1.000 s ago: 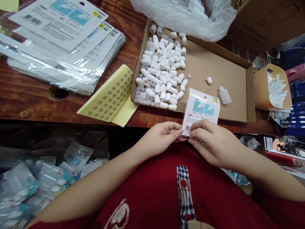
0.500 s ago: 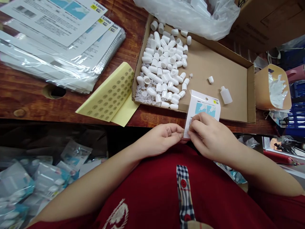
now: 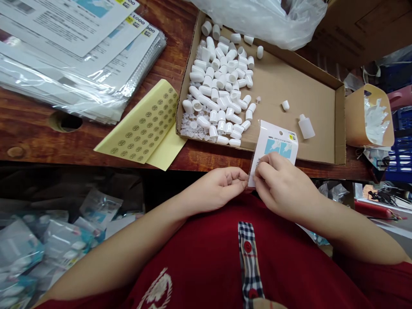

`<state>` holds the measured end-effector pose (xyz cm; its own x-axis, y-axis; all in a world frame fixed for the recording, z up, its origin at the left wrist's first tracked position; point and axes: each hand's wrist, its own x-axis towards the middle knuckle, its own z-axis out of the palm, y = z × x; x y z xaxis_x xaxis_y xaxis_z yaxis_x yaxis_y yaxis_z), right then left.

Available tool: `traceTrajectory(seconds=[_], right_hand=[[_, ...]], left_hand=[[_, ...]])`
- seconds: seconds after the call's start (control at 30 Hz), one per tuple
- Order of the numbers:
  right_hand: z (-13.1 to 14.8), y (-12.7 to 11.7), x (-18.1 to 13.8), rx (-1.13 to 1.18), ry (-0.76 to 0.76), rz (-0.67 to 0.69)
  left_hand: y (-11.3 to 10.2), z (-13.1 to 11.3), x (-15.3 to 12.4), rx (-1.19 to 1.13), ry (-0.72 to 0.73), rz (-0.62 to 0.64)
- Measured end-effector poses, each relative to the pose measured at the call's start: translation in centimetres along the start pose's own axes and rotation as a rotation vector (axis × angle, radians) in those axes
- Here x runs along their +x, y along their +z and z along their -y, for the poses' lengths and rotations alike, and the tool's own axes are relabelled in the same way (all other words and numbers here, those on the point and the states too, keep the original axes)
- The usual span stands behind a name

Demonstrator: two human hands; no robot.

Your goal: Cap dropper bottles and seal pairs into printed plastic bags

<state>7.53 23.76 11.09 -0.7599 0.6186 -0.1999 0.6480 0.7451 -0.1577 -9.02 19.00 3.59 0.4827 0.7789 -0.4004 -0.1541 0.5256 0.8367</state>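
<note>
I hold a small clear packet with a white and blue printed card [image 3: 277, 143] in front of my chest, at the table's near edge. My left hand [image 3: 216, 189] pinches its lower left corner with fingers curled. My right hand [image 3: 283, 184] lies over the packet's lower half, fingers pressed together on it. Just beyond the packet is a shallow cardboard tray [image 3: 296, 90] with a heap of several small white bottles [image 3: 220, 92] at its left end, a lone small bottle [image 3: 305, 127] and a loose white cap [image 3: 285, 105].
A yellow sheet of round stickers [image 3: 144, 126] lies left of the tray. A stack of printed cards in clear sleeves [image 3: 74, 56] fills the far left. A clear plastic bag [image 3: 257, 17] lies behind the tray. Finished packets [image 3: 48, 244] are piled below the table, left. A small cardboard box [image 3: 368, 116] stands at right.
My right hand has slid up over the packet's lower half, covering more of the card. The left hand keeps its pinch on the corner. The view has shifted slightly.
</note>
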Motion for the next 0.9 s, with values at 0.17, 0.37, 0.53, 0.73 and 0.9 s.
traceTrajectory(seconds=[0.17, 0.37, 0.53, 0.73, 0.9], right_hand=[[0.08, 0.14, 0.0, 0.003, 0.003, -0.005], [0.01, 0.34, 0.03, 0.019, -0.007, -0.032], [-0.04, 0.52, -0.11, 0.05, 0.019, -0.077], [-0.2, 0.7, -0.31, 0.118, 0.162, -0.147], [-0.15, 0.95, 0.06, 0.081, 0.147, -0.122]], left_hand=[[0.02, -0.03, 0.09, -0.015, -0.009, -0.003], [0.12, -0.14, 0.2, -0.131, -0.008, -0.026], [0.26, -0.01, 0.34, -0.015, -0.031, -0.058], [0.36, 0.27, 0.38, 0.118, -0.035, -0.068], [0.26, 0.6, 0.44, 0.147, -0.016, -0.09]])
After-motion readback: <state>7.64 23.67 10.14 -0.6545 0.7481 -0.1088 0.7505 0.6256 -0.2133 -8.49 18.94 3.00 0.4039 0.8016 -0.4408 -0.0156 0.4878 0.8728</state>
